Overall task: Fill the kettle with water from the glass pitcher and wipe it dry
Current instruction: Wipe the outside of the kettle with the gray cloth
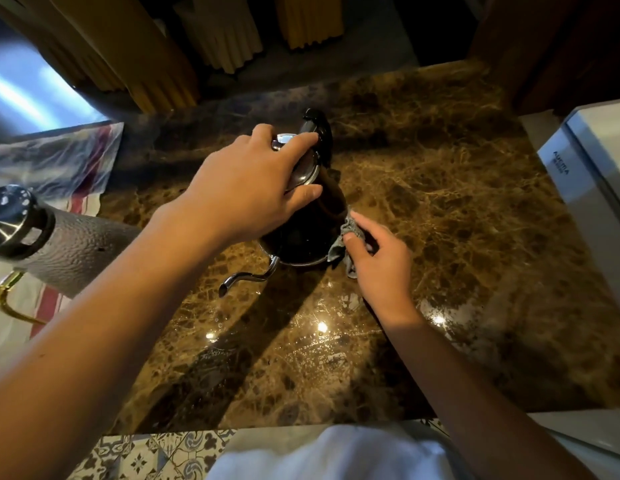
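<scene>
Kettle (303, 233) stands upright at mid-counter (440, 209), its thin spout (248, 277) aimed toward seven o'clock. From where I stand, the left hand (246, 188) is clamped down over the lid, steadying it. The right hand (378, 258) pinches a small grey cloth (345, 242) against the kettle's lower wall at four o'clock, so this hand does the wiping. Bare marble lies open from twelve to five o'clock; a dimpled grey vessel (76, 249) crowds nine o'clock.
</scene>
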`<state>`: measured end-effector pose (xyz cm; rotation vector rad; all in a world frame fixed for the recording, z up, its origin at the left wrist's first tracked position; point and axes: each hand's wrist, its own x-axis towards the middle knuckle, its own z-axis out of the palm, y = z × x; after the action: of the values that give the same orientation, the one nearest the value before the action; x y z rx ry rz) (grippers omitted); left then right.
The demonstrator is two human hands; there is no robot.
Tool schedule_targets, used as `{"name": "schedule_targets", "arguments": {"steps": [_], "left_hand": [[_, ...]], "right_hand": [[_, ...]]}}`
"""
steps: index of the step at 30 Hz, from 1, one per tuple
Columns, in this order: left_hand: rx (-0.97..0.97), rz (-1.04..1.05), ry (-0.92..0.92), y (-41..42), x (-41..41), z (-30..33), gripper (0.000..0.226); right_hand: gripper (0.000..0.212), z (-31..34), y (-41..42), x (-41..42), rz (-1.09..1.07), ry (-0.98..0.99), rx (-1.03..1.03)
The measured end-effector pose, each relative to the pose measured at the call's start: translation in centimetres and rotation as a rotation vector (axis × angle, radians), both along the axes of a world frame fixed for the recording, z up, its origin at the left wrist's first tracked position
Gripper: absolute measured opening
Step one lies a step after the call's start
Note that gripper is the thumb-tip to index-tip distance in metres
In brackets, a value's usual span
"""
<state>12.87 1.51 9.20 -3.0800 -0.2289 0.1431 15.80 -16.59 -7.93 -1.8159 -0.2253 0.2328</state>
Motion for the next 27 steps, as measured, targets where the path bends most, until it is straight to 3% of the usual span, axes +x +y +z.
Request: {"name": "schedule_targets", "arguments": {"steps": [9,15,18,22,27], "left_hand": [[-0.036,-0.038,0.009,-0.1,0.2,0.5,0.076],[0.08,0.059,-0.083,-1.3,-0.1,-0.3,0.084],[0.208,0.114,-0.132,-2.5,0.1,-0.8,0.092],[0.217,0.137,-0.147,-2.8,0.1,-0.5,0.096],[0.23,0.127,-0.145,-3.0,0.0,-0.4,0.093]], "right_hand": [[0.025,0.5,-0.1,0.1,-0.061,-0.028,0.009],[0.014,1.1,-0.3,-0.1,-0.08,-0.071,0.042],[0.015,2.2,-0.3,0.4,-0.08,-0.162,0.077],[0.013,2.5,-0.3,-0.1,-0.057,-0.307,0.06],[0.013,0.3,-1.6,-3.0,0.077,-0.188,-0.095]]}}
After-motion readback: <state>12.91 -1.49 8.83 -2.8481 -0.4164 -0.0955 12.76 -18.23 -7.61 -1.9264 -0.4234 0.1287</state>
